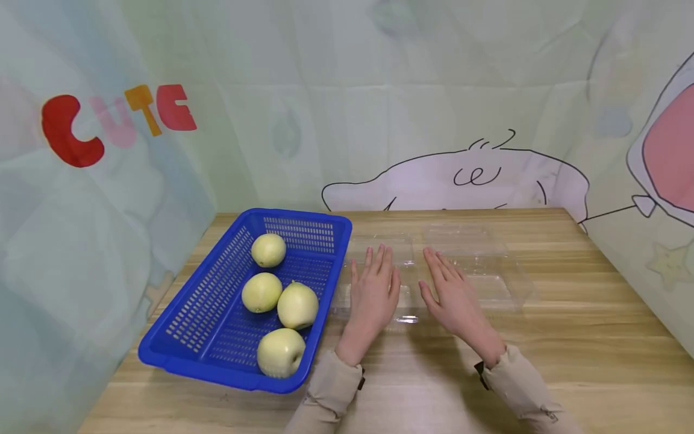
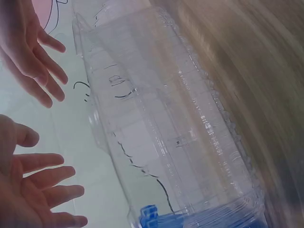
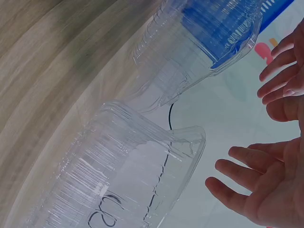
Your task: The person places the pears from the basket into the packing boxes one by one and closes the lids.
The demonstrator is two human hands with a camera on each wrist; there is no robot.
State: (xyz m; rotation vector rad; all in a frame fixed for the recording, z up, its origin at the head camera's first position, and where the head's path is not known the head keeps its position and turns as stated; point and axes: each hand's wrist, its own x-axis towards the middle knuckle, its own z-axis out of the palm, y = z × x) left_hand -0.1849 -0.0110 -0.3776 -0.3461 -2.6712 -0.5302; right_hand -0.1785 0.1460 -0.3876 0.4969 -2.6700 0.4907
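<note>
My left hand (image 1: pixel 374 295) is held above a clear plastic box (image 1: pixel 406 308), fingers straight and spread, palm down. Just to its right, my right hand (image 1: pixel 455 304) hovers the same way by the near left part of a second clear plastic box (image 1: pixel 490 286). Both wrist views show a gap between the fingers and the boxes, and neither hand holds anything. In the left wrist view the nearer box (image 2: pixel 156 118) has ribbed walls and a raised rim. The right wrist view shows the right-hand box (image 3: pixel 109 161) standing beside the other one.
A blue slotted basket (image 1: pixel 217 377) stands on the left of the wooden table (image 1: pixel 585 337), close beside the left-hand box. Several pale yellow-green round fruits (image 1: pixel 297 305) lie in it. A printed cloth backdrop (image 1: pixel 379 120) rises behind the table and along both sides.
</note>
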